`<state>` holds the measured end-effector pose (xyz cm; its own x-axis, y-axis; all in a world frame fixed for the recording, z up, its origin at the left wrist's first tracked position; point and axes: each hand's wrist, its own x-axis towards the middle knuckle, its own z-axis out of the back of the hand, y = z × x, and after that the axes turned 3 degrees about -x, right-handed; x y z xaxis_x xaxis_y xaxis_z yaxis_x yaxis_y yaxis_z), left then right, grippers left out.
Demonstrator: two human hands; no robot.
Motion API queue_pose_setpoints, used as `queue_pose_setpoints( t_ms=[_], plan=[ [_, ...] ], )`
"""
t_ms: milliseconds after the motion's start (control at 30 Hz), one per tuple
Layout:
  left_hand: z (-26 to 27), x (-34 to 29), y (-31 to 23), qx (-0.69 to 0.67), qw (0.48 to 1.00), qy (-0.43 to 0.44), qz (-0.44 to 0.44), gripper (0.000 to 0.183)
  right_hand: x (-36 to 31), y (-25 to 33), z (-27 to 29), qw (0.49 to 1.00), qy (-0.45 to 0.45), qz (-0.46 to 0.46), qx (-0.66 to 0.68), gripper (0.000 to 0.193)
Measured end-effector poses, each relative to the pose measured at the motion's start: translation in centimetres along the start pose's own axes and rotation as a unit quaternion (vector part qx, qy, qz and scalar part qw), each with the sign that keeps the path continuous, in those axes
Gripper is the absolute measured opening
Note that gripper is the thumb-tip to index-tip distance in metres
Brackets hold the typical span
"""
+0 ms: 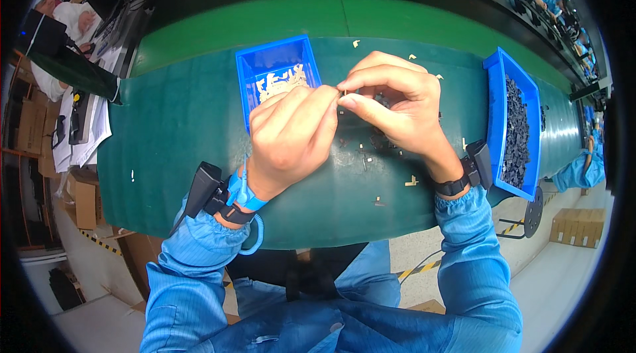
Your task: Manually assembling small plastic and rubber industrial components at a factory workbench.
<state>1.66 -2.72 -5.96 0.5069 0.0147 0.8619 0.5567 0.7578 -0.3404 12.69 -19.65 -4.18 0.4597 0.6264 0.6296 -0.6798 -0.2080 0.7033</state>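
Observation:
Above the middle of the green table, my left hand and my right hand meet at their fingertips, both closed in a pinch. A small tan-brown piece shows between the right thumb and forefinger. It is too small to tell its kind, and the left fingers mostly hide their own grip. Just beyond my left hand stands a blue bin with many small cream-coloured parts. Below my right hand, tiny dark and pale pieces lie scattered, among them a cream L-shaped piece.
At the right end of the green table, another blue bin holds many small black parts. A coiled blue cord hangs from my left wrist. Other people work at the far left and far right. A round stool stands at right.

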Motion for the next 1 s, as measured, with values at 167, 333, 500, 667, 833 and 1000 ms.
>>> queue_pose_setpoints(
  t_ms=[167, 333, 500, 667, 833, 1000],
  plan=[
    [0.14, 0.13, -0.01, 0.002, 1.000, 0.003, 0.002, 0.016, 0.04, -0.11, -0.13, 1.000, -0.005, -0.007, 0.005, 0.015],
    [0.21, 0.07, -0.11, 0.010, 1.000, 0.008, 0.008, 0.016, -0.07, -0.24, -0.24, 1.000, -0.012, -0.010, 0.011, 0.015],
    [0.18, 0.07, -0.17, 0.009, 1.000, 0.008, 0.012, 0.017, -0.20, -0.35, -0.25, 1.000, -0.016, -0.010, 0.004, 0.014],
    [0.12, 0.04, -0.09, 0.008, 1.000, 0.003, 0.008, 0.017, -0.20, -0.32, -0.24, 1.000, -0.016, -0.018, 0.009, 0.013],
    [0.17, 0.05, -0.20, 0.013, 1.000, 0.007, 0.012, 0.018, -0.15, -0.28, -0.25, 0.999, -0.014, -0.025, 0.019, 0.014],
    [0.19, -0.03, -0.17, 0.015, 1.000, 0.016, 0.018, 0.018, -0.16, -0.26, -0.31, 0.999, -0.011, -0.038, 0.035, 0.013]
  ],
)
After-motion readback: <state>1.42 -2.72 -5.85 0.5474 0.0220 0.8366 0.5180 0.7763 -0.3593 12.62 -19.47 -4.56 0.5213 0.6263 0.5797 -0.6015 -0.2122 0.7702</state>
